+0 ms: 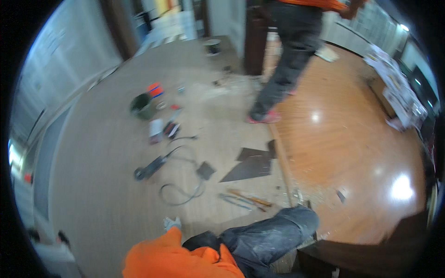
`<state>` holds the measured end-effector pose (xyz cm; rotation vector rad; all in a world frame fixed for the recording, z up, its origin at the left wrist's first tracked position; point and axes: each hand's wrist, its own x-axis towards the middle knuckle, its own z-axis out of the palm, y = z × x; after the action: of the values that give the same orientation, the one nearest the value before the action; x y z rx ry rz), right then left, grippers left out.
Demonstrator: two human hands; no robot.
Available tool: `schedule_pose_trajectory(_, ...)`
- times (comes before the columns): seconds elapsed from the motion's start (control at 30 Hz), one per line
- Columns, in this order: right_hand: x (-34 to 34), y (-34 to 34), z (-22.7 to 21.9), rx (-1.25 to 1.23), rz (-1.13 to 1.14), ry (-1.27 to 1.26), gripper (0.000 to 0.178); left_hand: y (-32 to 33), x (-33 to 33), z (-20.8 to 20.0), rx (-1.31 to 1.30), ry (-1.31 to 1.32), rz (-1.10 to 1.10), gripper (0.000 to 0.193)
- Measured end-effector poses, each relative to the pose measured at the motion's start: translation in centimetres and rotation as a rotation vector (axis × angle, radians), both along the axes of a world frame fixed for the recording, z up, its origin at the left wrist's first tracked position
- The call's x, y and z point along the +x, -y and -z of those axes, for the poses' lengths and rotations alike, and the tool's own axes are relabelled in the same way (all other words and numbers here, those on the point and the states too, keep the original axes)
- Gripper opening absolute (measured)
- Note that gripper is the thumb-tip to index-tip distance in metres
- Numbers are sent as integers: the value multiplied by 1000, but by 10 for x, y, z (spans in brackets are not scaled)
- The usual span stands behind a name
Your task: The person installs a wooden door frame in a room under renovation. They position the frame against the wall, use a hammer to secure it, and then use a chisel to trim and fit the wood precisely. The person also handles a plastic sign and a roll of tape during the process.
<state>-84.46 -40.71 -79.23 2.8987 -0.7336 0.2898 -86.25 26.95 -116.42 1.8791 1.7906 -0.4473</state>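
Observation:
My left hand (172,224), in a pale glove, reaches out from an orange sleeve low in the picture. Its fingers look spread, resting on or just above the wood-look floor (106,199), and nothing shows in them. My right hand is out of sight. Ahead of the left hand lies a dark power tool (150,168), perhaps an angle grinder, with a looped grey cord (178,204). To the right, near my bent knee, are a wooden-handled tool (250,198) and a pincer-like metal tool (236,202). Dark flat offcuts (250,169) and a small dark square (206,170) lie beyond them.
A dark green bucket (143,106), an orange container (155,89) and a white-and-red package (156,131) stand farther off. Another person (287,65) steps along the edge of the shiny orange-brown floor (343,139). Dark boards (361,259) sit at lower right.

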Motion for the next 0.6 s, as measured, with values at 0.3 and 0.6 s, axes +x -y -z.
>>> schedule_pose_trajectory(0.3, -4, -14, -8, -58, -71, 46, 30, 5, -67, 58, -58, -3, -325, 146)
schedule_pose_trajectory(0.6, 53, -105, -56, 22, -360, 1, 34, 28, -30, 52, -37, -32, -422, 152)
